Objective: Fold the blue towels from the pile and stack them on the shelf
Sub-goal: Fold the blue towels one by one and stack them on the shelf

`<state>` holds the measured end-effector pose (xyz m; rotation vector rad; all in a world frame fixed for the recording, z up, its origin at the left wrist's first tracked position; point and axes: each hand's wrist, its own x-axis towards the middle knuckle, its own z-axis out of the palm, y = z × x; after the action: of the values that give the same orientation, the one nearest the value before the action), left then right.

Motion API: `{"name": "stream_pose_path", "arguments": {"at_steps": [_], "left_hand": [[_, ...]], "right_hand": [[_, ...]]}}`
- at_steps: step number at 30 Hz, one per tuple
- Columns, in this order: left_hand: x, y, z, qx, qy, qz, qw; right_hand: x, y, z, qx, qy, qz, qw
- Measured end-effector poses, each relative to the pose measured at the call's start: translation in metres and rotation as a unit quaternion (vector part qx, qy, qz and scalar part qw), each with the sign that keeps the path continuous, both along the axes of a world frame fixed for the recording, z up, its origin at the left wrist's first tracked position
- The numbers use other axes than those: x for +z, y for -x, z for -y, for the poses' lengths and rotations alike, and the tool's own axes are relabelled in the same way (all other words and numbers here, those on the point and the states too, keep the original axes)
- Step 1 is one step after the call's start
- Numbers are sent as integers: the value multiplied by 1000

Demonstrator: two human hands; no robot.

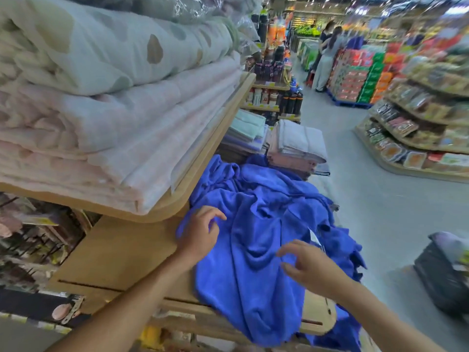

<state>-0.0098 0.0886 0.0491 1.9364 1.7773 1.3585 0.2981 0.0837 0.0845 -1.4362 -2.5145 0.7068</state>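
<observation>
Both forearms lie nearest, low in the view, & end over the lower shelf. Left hand is at the left edge of the blue towels, where cloth meets bare wood. Its fingers are loosely bent w/ no cloth seen between them, so it seems to hold nothing. Right hand hovers above the middle of the heap, fingers spread & relaxed, also w/o anything in it; whether it touches the cloth I cannot say.

The blue towels lie unfolded in one crumpled heap on the right part of this shelf. They reach from the front edge, where cloth hangs over, to the far end beside a stack of folded pale towels. None looks folded yet, so the task seems at its beginning.

Step in hand, in my judgement: separate one towel from the heap. To do it well, look for a hem, not a fold in the middle, i.e. pinch one corner w/ left hand, follow the edge w/ right hand to the next corner, then lift so only one layer comes. A pull from the middle probably drags other towels over the front edge. Bare wood at the left part seems good for folding flat. Upper shelf is close above, so lift toward the body.
</observation>
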Motion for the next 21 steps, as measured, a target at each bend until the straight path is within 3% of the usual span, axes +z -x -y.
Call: {"name": "stream_pose_path", "arguments": {"at_steps": [2, 4, 7, 9, 11, 13, 15, 17, 19, 21], "left_hand": [[3, -7, -18, -27, 21, -101, 994], [10, -17, -35, -52, 53, -229, 971], [20, -34, -58, -89, 107, -437, 888], [24, -42, -68, -125, 126, -513, 840], [26, -45, -75, -143, 148, -527, 824], [32, -46, -78, -141, 198, -451, 859], [39, -51, -77, -164, 250, -245, 922], [49, -56, -74, -224, 247, 13, 943], [65, -63, -67, -272, 287, 220, 892], [75, -69, -68, -326, 365, 358, 795]], "right_hand": [[-8, 0, -26, -102, -55, 0, 993], [-14, 2, -45, -171, -45, 15, 984], [-15, 9, -55, -233, 18, -44, 971], [-4, 11, -59, -227, -39, -59, 971], [20, 4, -62, -186, -42, -124, 974], [59, -9, -63, -128, 42, -244, 960], [105, -26, -59, -63, 175, -357, 915], [148, -42, -54, 5, 266, -404, 875], [182, -51, -55, 63, 295, -411, 860], [206, -54, -63, 58, 275, -412, 867]]}}
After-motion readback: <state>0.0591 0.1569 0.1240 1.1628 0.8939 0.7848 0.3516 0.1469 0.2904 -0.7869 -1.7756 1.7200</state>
